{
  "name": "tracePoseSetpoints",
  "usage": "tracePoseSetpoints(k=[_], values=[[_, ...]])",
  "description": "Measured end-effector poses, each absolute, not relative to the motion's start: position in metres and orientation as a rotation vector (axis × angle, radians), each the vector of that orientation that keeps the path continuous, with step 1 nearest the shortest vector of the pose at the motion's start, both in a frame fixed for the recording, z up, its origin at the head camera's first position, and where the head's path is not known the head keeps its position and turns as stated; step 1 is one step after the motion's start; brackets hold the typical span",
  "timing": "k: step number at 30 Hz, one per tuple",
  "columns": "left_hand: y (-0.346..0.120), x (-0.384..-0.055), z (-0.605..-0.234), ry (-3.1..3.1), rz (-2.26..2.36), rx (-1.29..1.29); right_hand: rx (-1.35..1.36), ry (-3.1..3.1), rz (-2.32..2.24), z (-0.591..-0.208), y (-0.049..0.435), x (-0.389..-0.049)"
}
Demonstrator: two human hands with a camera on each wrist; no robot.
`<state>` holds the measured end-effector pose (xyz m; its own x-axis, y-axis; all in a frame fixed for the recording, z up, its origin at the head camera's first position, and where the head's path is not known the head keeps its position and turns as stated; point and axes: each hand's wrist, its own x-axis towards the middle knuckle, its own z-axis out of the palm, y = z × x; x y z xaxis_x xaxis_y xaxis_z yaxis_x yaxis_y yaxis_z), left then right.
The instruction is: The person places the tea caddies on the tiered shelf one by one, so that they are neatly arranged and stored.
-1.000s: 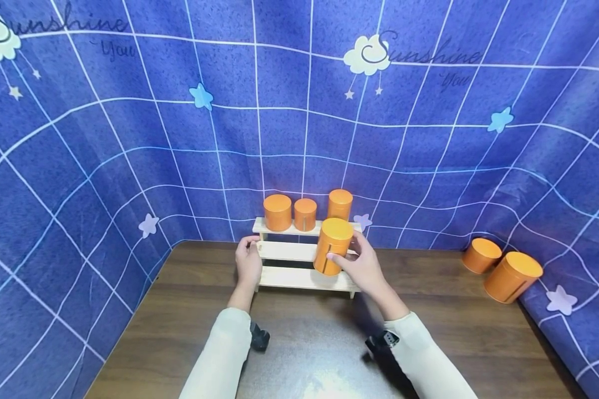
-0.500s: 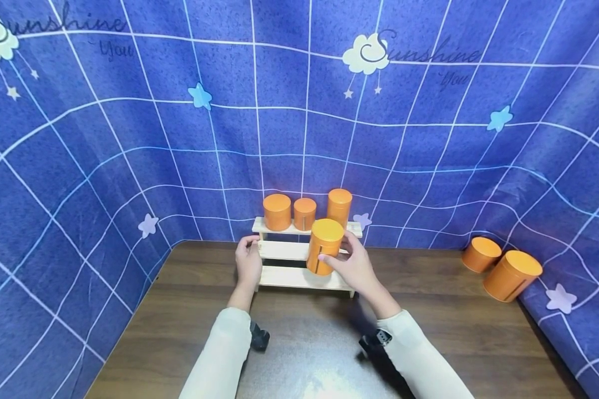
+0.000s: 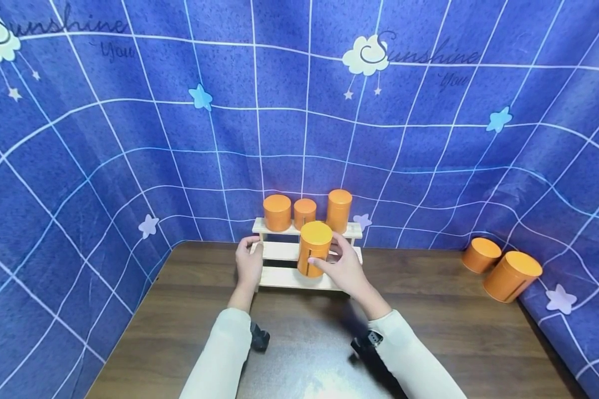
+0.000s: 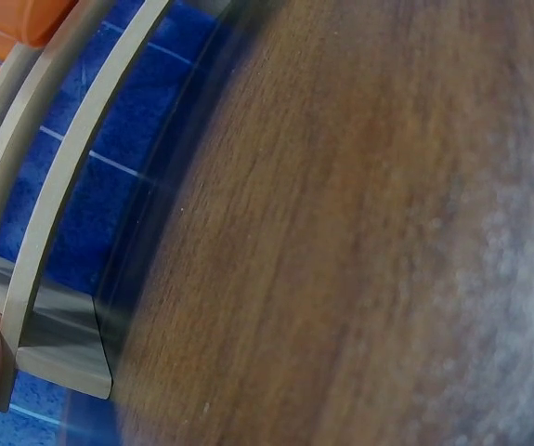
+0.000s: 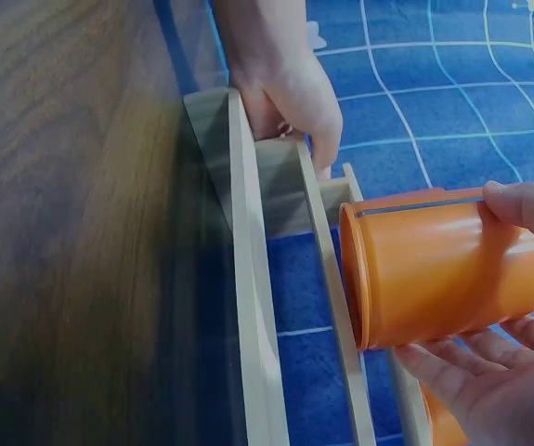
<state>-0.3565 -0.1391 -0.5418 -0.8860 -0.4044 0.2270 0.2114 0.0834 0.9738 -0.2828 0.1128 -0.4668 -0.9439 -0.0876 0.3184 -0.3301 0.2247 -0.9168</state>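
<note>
A three-tier wooden display rack stands on the table. My left hand grips its left end, thumb at the front, with the wood also showing beside that hand in the right wrist view. My right hand holds a tall orange canister upright between thumb and fingers, in front of the middle tier. Its base is close to the middle board in the right wrist view. On the top tier stand a wide orange canister, a small one and a tall slim one.
Two more orange canisters, a shorter one and a larger one, stand at the table's right side by the curtain. A blue grid-patterned curtain encloses the back and sides of the brown wooden table.
My right hand has moved left along the rack with the tall canister, uncovering the slim canister on the top tier. The left hand has stayed at the rack's left end.
</note>
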Motion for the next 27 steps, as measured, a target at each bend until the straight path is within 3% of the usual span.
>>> tracePoseSetpoints(k=[27], values=[[-0.140,-0.353,-0.540,-1.949,-1.816,0.198,0.432,-2.282,1.809,-0.466,0.082,-0.298]])
